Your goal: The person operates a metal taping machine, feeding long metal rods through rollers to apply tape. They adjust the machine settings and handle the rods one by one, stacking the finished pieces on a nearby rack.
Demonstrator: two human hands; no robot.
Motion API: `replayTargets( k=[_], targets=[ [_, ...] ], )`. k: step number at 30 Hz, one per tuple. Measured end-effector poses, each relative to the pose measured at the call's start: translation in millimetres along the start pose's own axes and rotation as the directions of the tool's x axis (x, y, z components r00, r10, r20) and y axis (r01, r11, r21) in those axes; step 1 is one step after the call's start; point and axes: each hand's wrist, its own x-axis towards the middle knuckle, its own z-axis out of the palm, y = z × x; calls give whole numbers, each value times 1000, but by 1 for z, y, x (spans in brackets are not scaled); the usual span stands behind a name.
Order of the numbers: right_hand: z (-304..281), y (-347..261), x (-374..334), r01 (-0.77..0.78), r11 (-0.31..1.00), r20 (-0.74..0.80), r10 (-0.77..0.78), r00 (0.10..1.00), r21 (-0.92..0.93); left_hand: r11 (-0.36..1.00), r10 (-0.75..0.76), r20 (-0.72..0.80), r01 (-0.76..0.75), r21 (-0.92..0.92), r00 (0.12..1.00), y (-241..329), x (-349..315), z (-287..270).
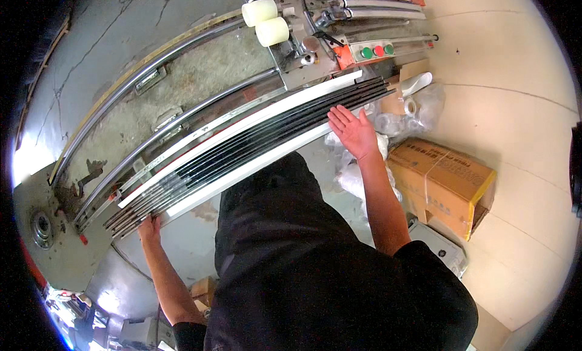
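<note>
Several long thin dark rods (242, 138) lie side by side in a bundle between white strips, slanting from lower left to upper right in front of my body. At their lower left ends, my left hand (149, 228) is closed on the nearest rods, its fingertips partly hidden by them. My right hand (354, 132) is held flat, with fingers stretched out, next to the near white strip (273, 154) towards the right end of the bundle. Nothing is in its palm. Whether its fingertips touch the rods, I cannot tell.
Beyond the rods runs a long machine bed with metal rails (194, 108). Two cream rollers (265, 22) and a control box (371, 52) with green and red buttons sit at the far side. A cardboard box (445, 175) and clear plastic bags (418, 111) are at right.
</note>
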Motion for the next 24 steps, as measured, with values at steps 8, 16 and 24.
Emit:
replayTargets(
  k=[8, 16, 24],
  targets=[
    [-10, 47, 14, 64, 837, -22, -90, 996, -543, 985, -34, 239, -8, 172, 971, 4, 16, -30],
    [27, 103, 23, 306, -356, 356, -81, 931, -883, 996, -4, -46, 8, 92, 999, 3, -14, 1],
    [33, 102, 50, 582, -611, 594, 217, 775, -537, 963, 65, -150, -22, 270, 987, 12, -42, 25]
  ],
)
